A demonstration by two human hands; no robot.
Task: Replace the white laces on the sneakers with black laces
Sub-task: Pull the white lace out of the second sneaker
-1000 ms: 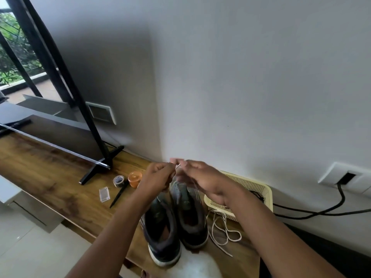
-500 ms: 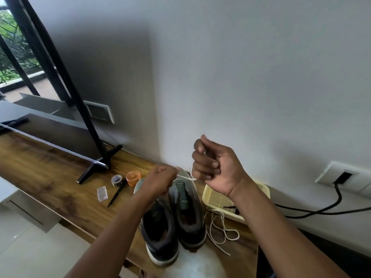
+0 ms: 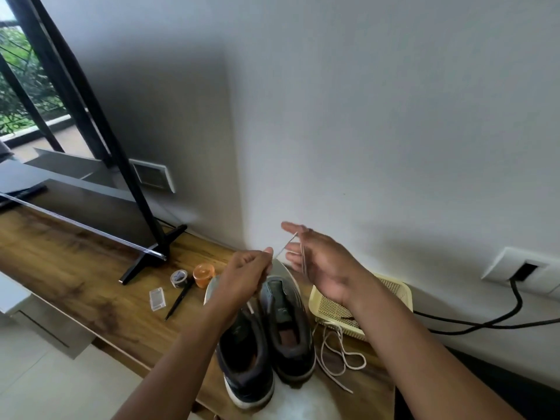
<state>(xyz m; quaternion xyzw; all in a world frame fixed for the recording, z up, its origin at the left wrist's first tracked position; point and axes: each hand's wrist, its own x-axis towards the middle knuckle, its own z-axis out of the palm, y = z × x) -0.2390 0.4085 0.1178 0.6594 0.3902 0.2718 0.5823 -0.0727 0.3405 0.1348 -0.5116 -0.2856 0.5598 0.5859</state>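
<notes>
surface: wooden tabletop [image 3: 69, 268] against a grey-white wall [image 3: 363, 116]; window with greenery at far left.
left shoe: dark sneaker [image 3: 247, 356] with white sole, heel toward the camera, toe mostly hidden behind the left hand.
right shoe: second dark sneaker [image 3: 288, 328] touching the first on its right, tongue visible, eyelets look unlaced.
left hand: left hand [image 3: 247, 275] above the left shoe's toe, fingers curled, pinching the white lace [image 3: 285, 247] at its fingertips.
right hand: right hand [image 3: 318, 259] raised over the right shoe, palm turned toward the left hand, fingers straight and spread; the lace drapes over the fingers and hangs down across the palm. Not gripped, just resting on it.
lace run: short taut stretch between the two hands; lower end goes behind the left hand, so can't tell where it meets the shoe.
removed lace: loose white lace [image 3: 339, 356] lying in loops on the table, just right of the right shoe.
basket: cream perforated basket [image 3: 394, 291] right of the shoes, near the wall; something dark inside, too little visible to name.
small items: orange lidded container [image 3: 204, 274], tape roll [image 3: 178, 277], black pen [image 3: 178, 301], clear plastic case [image 3: 157, 298], all left of the shoes.
left background: TV [image 3: 75, 213] on black stand legs.
right background: wall socket [image 3: 524, 269] with black cable [image 3: 485, 324] trailing down.
</notes>
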